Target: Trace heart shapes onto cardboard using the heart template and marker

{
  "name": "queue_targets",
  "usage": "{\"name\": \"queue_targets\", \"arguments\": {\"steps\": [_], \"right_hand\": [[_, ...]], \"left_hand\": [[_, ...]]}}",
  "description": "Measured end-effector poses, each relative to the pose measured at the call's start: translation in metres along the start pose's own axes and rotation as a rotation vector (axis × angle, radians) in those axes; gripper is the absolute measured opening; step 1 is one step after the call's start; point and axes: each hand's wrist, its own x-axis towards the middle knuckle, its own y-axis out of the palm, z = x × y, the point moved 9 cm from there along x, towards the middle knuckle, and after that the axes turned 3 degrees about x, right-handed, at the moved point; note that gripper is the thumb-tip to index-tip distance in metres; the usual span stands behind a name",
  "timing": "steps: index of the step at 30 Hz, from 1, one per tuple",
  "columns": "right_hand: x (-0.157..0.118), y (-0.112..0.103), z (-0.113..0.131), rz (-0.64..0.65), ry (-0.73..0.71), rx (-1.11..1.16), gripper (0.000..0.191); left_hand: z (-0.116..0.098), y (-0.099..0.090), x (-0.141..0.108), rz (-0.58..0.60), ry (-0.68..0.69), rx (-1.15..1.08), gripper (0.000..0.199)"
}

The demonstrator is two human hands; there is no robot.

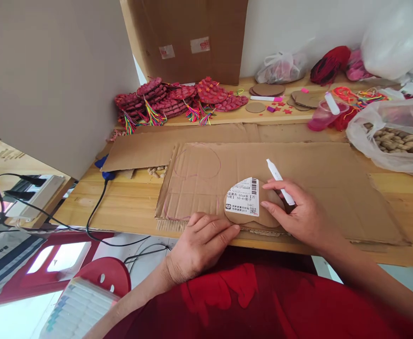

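A large brown cardboard sheet (319, 174) lies on the wooden table, with faint purple outlines on its left part. On it rests a cut cardboard piece (270, 220) with a scalloped edge and a white printed label (243, 197). My right hand (300, 209) holds a white marker (280, 181) between thumb and fingers, its narrow end pointing up and away. The thumb and fingertips of that hand reach over the piece's right side. At the sheet's near edge, my left hand (206, 240) is closed with bent fingers pressed on the cardboard; its thumb is hidden.
Red scalloped ornaments with colourful tassels (181, 99) are piled at the back. Cardboard discs (268, 89), a pink cup (322, 117) and a bag of peanuts (397, 139) stand at right. A power strip (38, 195) with black cables is on the left; a marker case (79, 308) sits below.
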Motion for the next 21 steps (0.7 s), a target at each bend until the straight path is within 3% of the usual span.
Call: {"name": "queue_targets", "arguments": {"steps": [3,7,11,21], "right_hand": [[-0.001,-0.001,-0.001,-0.011,-0.003,-0.001,0.030],[-0.002,-0.001,-0.002,-0.020,0.021,-0.009,0.028],[-0.001,-0.002,0.000,-0.016,0.017,-0.019,0.027],[-0.001,0.004,0.006,0.042,-0.057,0.001,0.037]], "left_hand": [[0.008,-0.010,-0.002,-0.032,-0.078,0.034,0.038],[0.030,-0.025,-0.010,-0.113,-0.283,0.055,0.047],[0.042,-0.030,-0.013,-0.162,-0.417,0.015,0.045],[0.032,-0.010,-0.007,-0.061,-0.409,-0.023,0.037]]}}
